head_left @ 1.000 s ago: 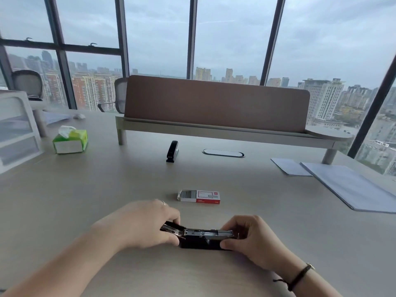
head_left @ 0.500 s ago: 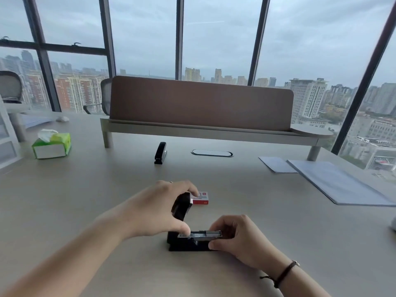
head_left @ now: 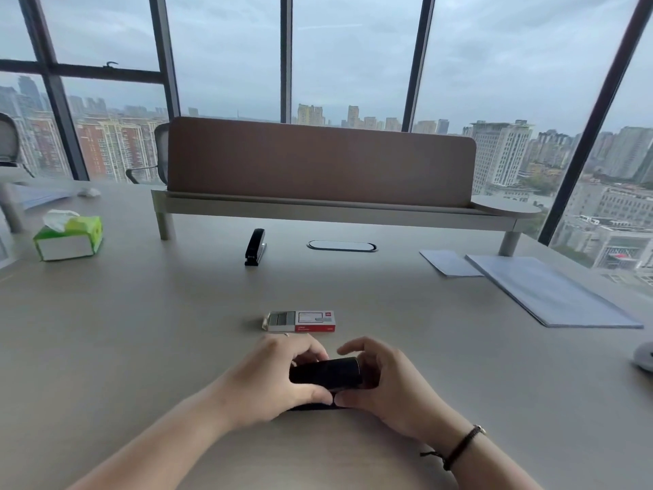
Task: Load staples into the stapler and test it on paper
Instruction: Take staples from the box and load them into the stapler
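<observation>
Head view showed us a wide pale desk (head_left: 141, 330) set against tall windows, with a brown divider panel (head_left: 318, 160) on a raised shelf across its far side. To the right lay a large sheet of paper (head_left: 544, 295) flat on the desk, a smaller sheet (head_left: 448, 263) just beside it. At far left stood a green tissue box (head_left: 69, 238). A second black stapler (head_left: 255, 247) rested closed near the shelf. Nearer to us, a red and white staple box (head_left: 300, 321) lay half slid open, grey staple strips showing at its left end. At the near edge we held the black stapler (head_left: 327, 373) on the desk between both hands. Our left hand (head_left: 272, 380) curled round its left end, fingers over the top and thumb along the front. Our right hand (head_left: 385, 387) cupped its right end, thumb pressed at the base and fingers arched above.
</observation>
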The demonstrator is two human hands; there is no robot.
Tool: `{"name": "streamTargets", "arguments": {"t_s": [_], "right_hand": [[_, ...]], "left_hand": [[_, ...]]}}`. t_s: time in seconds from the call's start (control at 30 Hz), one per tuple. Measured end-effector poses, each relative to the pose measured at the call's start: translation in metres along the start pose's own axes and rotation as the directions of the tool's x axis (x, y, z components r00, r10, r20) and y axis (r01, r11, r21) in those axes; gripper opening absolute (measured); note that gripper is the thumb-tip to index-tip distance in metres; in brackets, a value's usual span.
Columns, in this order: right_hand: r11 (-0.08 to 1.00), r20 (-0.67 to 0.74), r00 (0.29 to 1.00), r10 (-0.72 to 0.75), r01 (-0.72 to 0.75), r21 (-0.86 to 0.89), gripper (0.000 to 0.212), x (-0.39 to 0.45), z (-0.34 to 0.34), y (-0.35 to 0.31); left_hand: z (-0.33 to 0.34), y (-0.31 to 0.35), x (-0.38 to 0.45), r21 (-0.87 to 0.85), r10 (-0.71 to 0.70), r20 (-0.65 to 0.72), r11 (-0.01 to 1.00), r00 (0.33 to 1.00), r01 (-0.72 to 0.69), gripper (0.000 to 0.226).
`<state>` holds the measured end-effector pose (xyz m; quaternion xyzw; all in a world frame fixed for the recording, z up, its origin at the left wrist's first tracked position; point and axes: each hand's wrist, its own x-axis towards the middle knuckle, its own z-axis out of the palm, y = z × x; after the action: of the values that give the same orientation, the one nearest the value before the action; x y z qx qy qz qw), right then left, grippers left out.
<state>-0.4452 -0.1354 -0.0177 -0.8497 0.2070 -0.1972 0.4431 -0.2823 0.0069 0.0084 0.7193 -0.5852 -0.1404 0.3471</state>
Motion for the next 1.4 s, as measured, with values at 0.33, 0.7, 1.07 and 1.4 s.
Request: {"name": "streamTargets", "arguments": {"t_s": [0.33, 0.7, 1.07, 1.4], "right_hand": [[0.971, 0.022, 1.0, -0.003, -0.003, 0.237, 0.03, -0.006, -0.005, -0.01], [0.979, 0.027, 1.0, 0.011, -0.016, 0.203, 0.029, -0.005, -0.004, -0.007], [0.977, 0.034, 0.999, 0.025, -0.032, 0.21, 0.024, -0.004, -0.005, -0.006], [0.977, -0.107, 0.994, 0.029, -0.005, 0.214, 0.015, 0.007, -0.028, -0.014]], "left_hand": [[0.009, -0.005, -0.007, -0.088, -0.069, -0.076, 0.994, 0.995, 0.062, 0.027], [0.012, -0.005, -0.009, -0.043, -0.06, -0.069, 0.997, 0.996, 0.057, 0.027], [0.009, -0.006, -0.009, -0.074, -0.069, -0.039, 0.995, 0.997, 0.066, 0.028], [-0.003, 0.021, 0.036, -0.132, 0.017, -0.129, 0.991, 0.992, -0.034, 0.008]]}}
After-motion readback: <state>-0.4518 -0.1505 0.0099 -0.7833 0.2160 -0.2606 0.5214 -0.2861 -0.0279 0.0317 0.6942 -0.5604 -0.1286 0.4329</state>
